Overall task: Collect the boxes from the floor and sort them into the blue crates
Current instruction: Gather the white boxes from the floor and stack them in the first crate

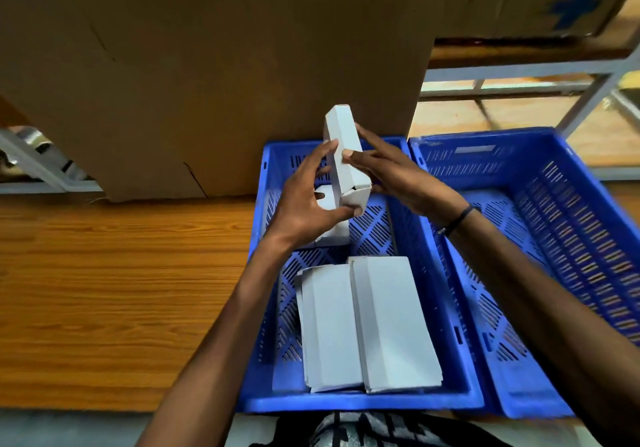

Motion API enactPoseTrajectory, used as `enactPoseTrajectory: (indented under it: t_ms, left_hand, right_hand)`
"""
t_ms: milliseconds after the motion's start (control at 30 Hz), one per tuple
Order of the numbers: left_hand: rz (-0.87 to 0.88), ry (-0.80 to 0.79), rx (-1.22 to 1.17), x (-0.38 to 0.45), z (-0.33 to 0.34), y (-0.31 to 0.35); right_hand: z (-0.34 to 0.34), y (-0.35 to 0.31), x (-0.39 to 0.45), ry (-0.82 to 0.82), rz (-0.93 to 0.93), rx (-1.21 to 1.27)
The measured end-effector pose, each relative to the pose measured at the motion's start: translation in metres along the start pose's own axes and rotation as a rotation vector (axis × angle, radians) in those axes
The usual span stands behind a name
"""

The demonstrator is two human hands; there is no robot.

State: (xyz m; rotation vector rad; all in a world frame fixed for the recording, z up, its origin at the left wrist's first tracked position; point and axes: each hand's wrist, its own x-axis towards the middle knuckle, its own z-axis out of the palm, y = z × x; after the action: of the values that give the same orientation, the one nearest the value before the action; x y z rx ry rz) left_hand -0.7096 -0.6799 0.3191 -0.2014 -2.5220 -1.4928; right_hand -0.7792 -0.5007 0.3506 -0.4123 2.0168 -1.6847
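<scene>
Surface: wood-grain table (pixel 121 273) under a metal shelf frame (pixel 519 72), with a big carton (pixel 207 65) standing at 12 o'clock behind the crates.
Left hand: left hand (pixel 304 204) curls round the lower end of a white box (pixel 346 155); thumb under the bottom flap, fingers up its left side. It grips the box, probably to steady the loose flap end.
Right hand: right hand (pixel 398 176) pinches the same box from 3 o'clock, thumb on the front face, fingers behind. A dark band sits on that wrist.
Held box: long, narrow, tilted with its top toward 11 o'clock, held above the far end of the left crate (pixel 363 403). Its bottom flap looks partly open, so both hands seem to be closing or squaring it before it goes in.
Left crate: two white boxes (pixel 367 325) lie flat side by side at its 6 o'clock end, packed close, likely to save room. Another small box (pixel 332 228) stands under the left hand, mostly hidden.
Right crate: right crate (pixel 554 238) touches the left one at 3 o'clock; no boxes show inside it.
Progress: sorting seems partway; the floor is barely in view.
</scene>
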Motion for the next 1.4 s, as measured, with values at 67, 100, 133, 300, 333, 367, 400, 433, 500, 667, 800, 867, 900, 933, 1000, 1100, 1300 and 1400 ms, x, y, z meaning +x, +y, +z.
enactPoseTrajectory:
  t_ms: [67, 100, 133, 300, 333, 367, 400, 433, 500, 667, 800, 867, 900, 933, 1000, 1100, 1300, 1400]
  left_hand:
    - [0.043, 0.042, 0.047, 0.003, 0.002, -0.006]
    - [0.063, 0.06, 0.072, 0.003, 0.003, -0.007]
    - [0.084, 0.078, 0.095, 0.005, 0.004, -0.009]
    - [0.106, 0.129, 0.166, 0.011, 0.012, -0.013]
    - [0.1, 0.142, 0.162, 0.012, 0.013, -0.015]
    - [0.101, 0.151, 0.16, 0.013, 0.015, -0.016]
    - [0.108, 0.158, 0.162, 0.014, 0.015, -0.017]
    - [0.113, 0.169, 0.169, 0.015, 0.016, -0.018]
    - [0.097, 0.193, 0.174, 0.017, 0.016, -0.021]
    - [-0.061, 0.133, 0.088, 0.013, 0.016, -0.027]
    - [-0.05, 0.156, 0.008, 0.008, 0.022, -0.028]
    - [-0.087, 0.188, -0.008, 0.007, 0.024, -0.031]
    - [-0.12, 0.21, -0.009, 0.008, 0.025, -0.032]
    - [-0.155, 0.239, -0.009, 0.008, 0.025, -0.033]
    - [-0.216, 0.324, -0.029, 0.01, 0.023, -0.035]
    - [-0.28, 0.424, -0.064, 0.017, 0.01, -0.039]
    - [-0.204, 0.146, -0.083, 0.026, -0.014, -0.042]
    - [-0.22, 0.067, 0.019, 0.027, -0.016, -0.044]
  right_hand:
    - [-0.003, 0.001, 0.0, -0.004, -0.004, -0.034]
    - [-0.003, 0.001, 0.0, -0.004, -0.013, -0.041]
    - [-0.004, 0.002, 0.001, -0.002, -0.02, -0.04]
    - [-0.008, 0.003, 0.005, 0.009, -0.033, -0.067]
    - [-0.009, 0.004, 0.006, 0.009, -0.029, -0.071]
    - [-0.01, 0.005, 0.007, 0.008, -0.026, -0.071]
    - [-0.012, 0.007, 0.007, 0.002, -0.03, -0.068]
    - [-0.013, 0.009, 0.008, -0.007, -0.039, -0.056]
    - [-0.016, 0.014, 0.009, -0.013, -0.054, -0.014]
    - [-0.019, 0.025, 0.01, 0.007, -0.042, 0.067]
    - [-0.013, 0.037, 0.011, 0.109, -0.032, -0.002]
    - [-0.012, 0.044, 0.011, 0.147, -0.028, -0.003]
    - [-0.013, 0.046, 0.011, 0.155, -0.029, 0.003]
    - [-0.015, 0.048, 0.011, 0.157, -0.033, 0.017]
    - [-0.02, 0.051, 0.011, 0.148, -0.047, 0.042]
    - [-0.029, 0.05, 0.012, 0.135, -0.054, 0.033]
    - [-0.045, 0.037, 0.013, 0.021, -0.059, -0.113]
    - [-0.047, 0.034, 0.016, 0.097, -0.085, -0.144]
